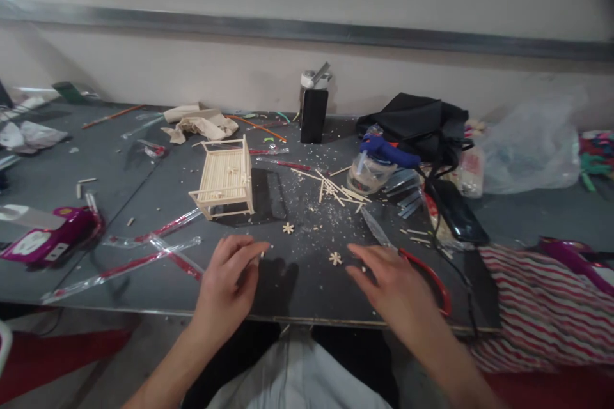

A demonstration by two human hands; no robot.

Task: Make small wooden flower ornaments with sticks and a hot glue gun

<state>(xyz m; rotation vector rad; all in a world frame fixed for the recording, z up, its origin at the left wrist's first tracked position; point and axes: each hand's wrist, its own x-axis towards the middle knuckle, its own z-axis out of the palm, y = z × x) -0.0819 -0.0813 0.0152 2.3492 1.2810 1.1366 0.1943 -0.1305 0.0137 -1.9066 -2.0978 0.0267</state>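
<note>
The fingers of the right hand are held apart, just beside a small wooden star that is laid on the desk. Whether the fingers of the left hand are closed cannot be told. Beyond it, another star is placed near the stick-built frame.

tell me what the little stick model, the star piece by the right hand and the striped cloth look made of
Stick model: probably wood, bare and matte, judging by its pale tan sticks.
Star piece: likely wood too, unpainted, with the same pale, dull look.
Striped cloth: fabric, matte, from its soft folds; fibre unclear.
</note>
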